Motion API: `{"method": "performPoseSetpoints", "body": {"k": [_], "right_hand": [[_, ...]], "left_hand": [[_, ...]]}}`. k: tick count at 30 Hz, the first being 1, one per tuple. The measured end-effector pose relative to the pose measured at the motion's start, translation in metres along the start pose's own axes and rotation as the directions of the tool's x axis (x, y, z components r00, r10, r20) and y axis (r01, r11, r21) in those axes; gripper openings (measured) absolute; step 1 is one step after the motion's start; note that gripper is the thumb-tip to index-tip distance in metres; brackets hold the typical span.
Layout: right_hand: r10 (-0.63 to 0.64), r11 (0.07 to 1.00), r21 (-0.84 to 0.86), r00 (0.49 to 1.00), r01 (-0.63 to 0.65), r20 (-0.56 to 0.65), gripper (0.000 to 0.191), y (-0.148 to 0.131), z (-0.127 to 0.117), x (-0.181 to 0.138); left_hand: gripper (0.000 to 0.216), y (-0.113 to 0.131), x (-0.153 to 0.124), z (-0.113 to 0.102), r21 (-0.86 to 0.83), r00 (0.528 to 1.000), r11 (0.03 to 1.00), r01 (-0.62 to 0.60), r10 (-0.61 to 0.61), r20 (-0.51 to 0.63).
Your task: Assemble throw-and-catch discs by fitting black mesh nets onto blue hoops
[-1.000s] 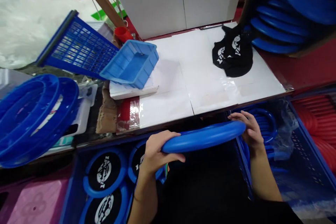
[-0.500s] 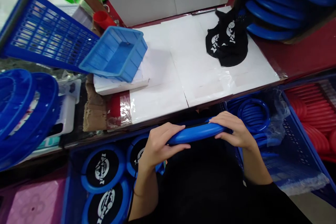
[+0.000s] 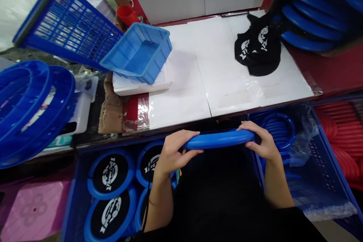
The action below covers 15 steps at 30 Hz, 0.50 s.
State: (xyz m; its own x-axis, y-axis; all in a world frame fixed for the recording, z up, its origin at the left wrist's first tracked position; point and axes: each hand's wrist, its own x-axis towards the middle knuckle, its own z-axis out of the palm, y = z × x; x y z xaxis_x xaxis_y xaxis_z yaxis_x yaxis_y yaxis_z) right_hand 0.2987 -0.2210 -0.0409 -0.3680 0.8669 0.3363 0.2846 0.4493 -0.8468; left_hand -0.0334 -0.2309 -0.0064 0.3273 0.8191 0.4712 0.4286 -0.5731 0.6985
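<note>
A blue plastic ring (image 3: 218, 140) is held nearly edge-on in front of my body, below the table's front edge. My left hand (image 3: 173, 151) pinches its left end, fingers on top and thumb beneath. On the opposite end, my right hand (image 3: 262, 140) grips it the same way. Whether any cloth is stretched across this ring cannot be seen from this angle. Black fabric pieces with white print (image 3: 258, 47) lie in a loose pile on the white-covered table (image 3: 184, 102).
Finished-looking blue discs with black printed centres (image 3: 110, 174) fill a crate at lower left. Plain blue rings (image 3: 279, 130) sit in a crate (image 3: 326, 151) at right, beside red rings (image 3: 346, 132). A light blue bin (image 3: 141, 56), blue basket (image 3: 76, 26) and pink stool (image 3: 35, 210) stand leftward.
The camera view has shifted, so the table things appear farther right. Both hands keep hold of the ring, which now looks more level and more edge-on.
</note>
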Motion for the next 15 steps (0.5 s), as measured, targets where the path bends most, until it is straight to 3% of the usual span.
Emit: {"method": "performPoseSetpoints", "body": {"k": [4, 7, 10, 15], "right_hand": [[-0.082, 0.957, -0.269, 0.989, 0.113, 0.124, 0.052, -0.040, 0.004, 0.017], [-0.118, 0.908, -0.372, 0.969, 0.193, 0.215, 0.054, -0.060, 0.012, 0.031], [-0.199, 0.885, -0.369, 0.946, 0.285, 0.255, 0.047, -0.063, 0.023, 0.039], [-0.301, 0.872, -0.344, 0.935, 0.349, 0.185, 0.037, -0.053, 0.040, 0.040]], "left_hand": [[0.038, 0.010, 0.005, 0.004, 0.063, 0.998, 0.996, -0.056, 0.054, 0.036], [0.037, 0.018, 0.003, 0.011, 0.159, 0.996, 0.984, -0.082, 0.077, 0.034], [0.032, 0.026, -0.003, 0.018, 0.247, 0.998, 0.967, -0.068, 0.069, 0.003], [0.028, 0.030, -0.012, 0.022, 0.342, 0.998, 0.939, 0.030, -0.007, -0.068]]}}
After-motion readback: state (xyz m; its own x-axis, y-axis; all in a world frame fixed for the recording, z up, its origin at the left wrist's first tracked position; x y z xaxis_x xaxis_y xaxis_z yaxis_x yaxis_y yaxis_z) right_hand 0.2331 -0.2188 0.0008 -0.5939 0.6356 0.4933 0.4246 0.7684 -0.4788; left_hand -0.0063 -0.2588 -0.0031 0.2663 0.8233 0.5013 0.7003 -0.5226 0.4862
